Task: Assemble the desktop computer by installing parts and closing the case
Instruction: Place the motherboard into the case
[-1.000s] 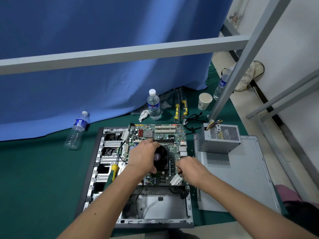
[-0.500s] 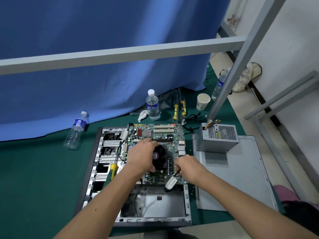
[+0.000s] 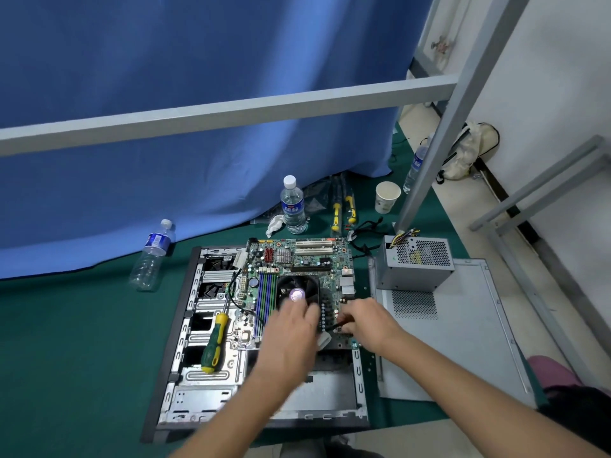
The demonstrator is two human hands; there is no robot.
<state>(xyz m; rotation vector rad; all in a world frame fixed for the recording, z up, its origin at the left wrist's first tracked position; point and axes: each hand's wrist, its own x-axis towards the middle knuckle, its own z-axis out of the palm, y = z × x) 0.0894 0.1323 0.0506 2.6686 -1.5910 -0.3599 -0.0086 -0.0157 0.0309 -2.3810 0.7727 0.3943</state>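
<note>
CHANGE: left hand [image 3: 291, 328] has drawn back off black round cooler fan [image 3: 296, 292], fingers released, blurred | right hand [image 3: 363, 320] fingers pinch thin black cable [image 3: 335, 325] beside fan, likely routing its connector | green motherboard [image 3: 297, 259] seated in open grey steel case [image 3: 185, 325] on green floor mat [image 3: 66, 342].

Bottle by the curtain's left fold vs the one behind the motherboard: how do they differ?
The left bottle leans tilted against the curtain and looks nearly empty; the middle bottle stands upright on the green mat and holds water. The left one is clear of the case; the middle one sits right behind the motherboard. Both are clear plastic with white caps and blue labels.
</note>
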